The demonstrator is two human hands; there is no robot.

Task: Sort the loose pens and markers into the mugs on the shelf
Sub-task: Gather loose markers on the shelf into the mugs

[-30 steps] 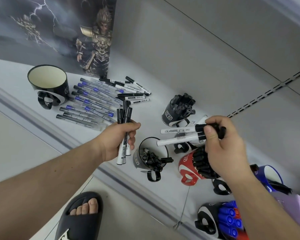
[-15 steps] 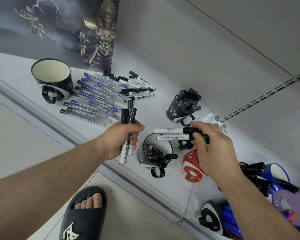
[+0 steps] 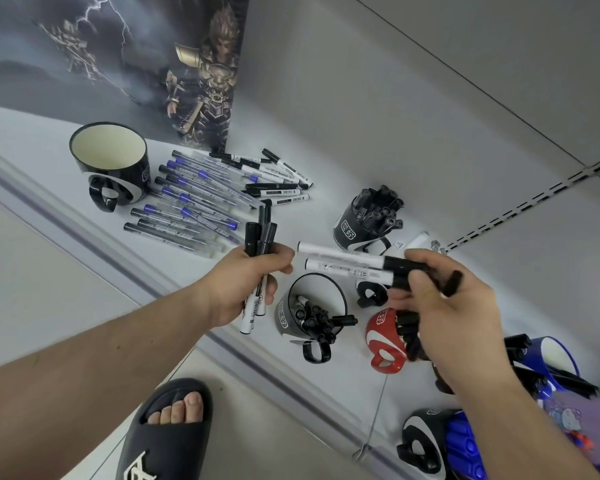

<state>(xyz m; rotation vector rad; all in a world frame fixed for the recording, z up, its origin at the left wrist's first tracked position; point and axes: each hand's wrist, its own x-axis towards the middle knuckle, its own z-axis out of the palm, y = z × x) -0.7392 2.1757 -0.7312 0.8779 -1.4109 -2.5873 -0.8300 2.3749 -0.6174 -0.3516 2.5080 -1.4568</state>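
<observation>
Two white-barrelled markers point(image 3: 343, 261) with black caps lie side by side and nearly level above the half-filled black mug point(image 3: 312, 306), pinched at their capped ends by the curled fingers and thumb of the right hand point(image 3: 444, 306). The barrels are smooth, round plastic with small printed labels. The left hand point(image 3: 246, 282) grips a bunch of like markers point(image 3: 258, 265) upright, fingers wrapped round them, black caps pointing up and white ends poking out below the palm. The mug under them is glossy black ceramic with a white swirl and a looped handle, and holds black-capped markers standing on end. Behind it a second black mug point(image 3: 352, 230) is crammed with black caps, and beside it a shiny red mug point(image 3: 381, 337) sits partly hidden by the right hand. On the white shelf point(image 3: 291, 223) further left lies a loose spread of slim clear pens point(image 3: 187, 202) with blue and black caps, with more white markers point(image 3: 274, 181) just beyond. An empty black mug point(image 3: 111, 161) with a cream inside stands at the far left.
</observation>
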